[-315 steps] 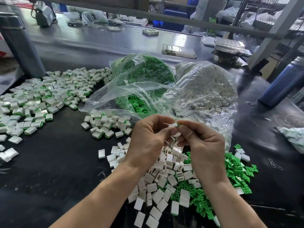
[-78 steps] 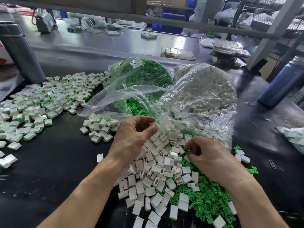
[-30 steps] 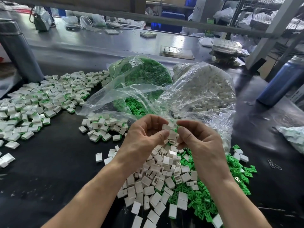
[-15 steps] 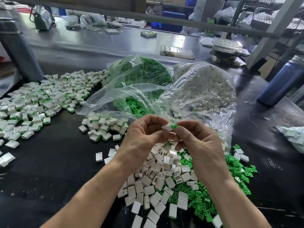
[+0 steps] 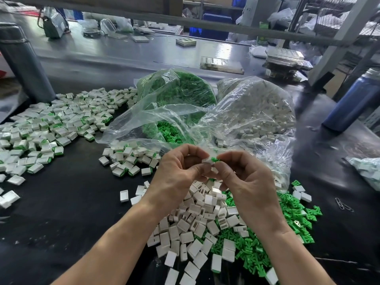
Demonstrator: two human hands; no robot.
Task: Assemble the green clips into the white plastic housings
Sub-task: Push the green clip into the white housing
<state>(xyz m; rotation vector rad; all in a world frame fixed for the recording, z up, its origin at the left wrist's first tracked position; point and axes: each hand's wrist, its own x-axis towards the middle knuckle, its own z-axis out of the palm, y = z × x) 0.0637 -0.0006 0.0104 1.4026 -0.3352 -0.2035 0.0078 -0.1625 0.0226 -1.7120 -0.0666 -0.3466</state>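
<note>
Head view shows both hands raised together above the loose heap of parts, meeting fingertip to fingertip. The left hand (image 5: 181, 173) has its thumb and forefinger curled in a pinch on a white housing (image 5: 206, 160), which sits at its fingertips on the side toward the other hand. The right hand (image 5: 244, 179) pinches a green clip (image 5: 215, 159) in the same way, and the clip lies just off the housing's right end, touching or nearly touching it; how far it has entered the housing cannot be told, since the fingers cover the joint. The two parts seem to lie on one line running across from hand to hand, so the coming move is, by my judgement, a short push of the right hand toward the left along that line, with the left hand bracing. Both hands are equally close to the joint. Directly beneath the hands lie the loose white housings (image 5: 197, 229), and under and outward of the right wrist the loose green clips (image 5: 292, 212). Beyond the fingertips stand the bag of green clips (image 5: 181, 87) and the bag of white housings (image 5: 257, 108). Well out past the left hand spread the finished pieces (image 5: 51, 124). No brand, label or writing can be read on any of these.
</note>
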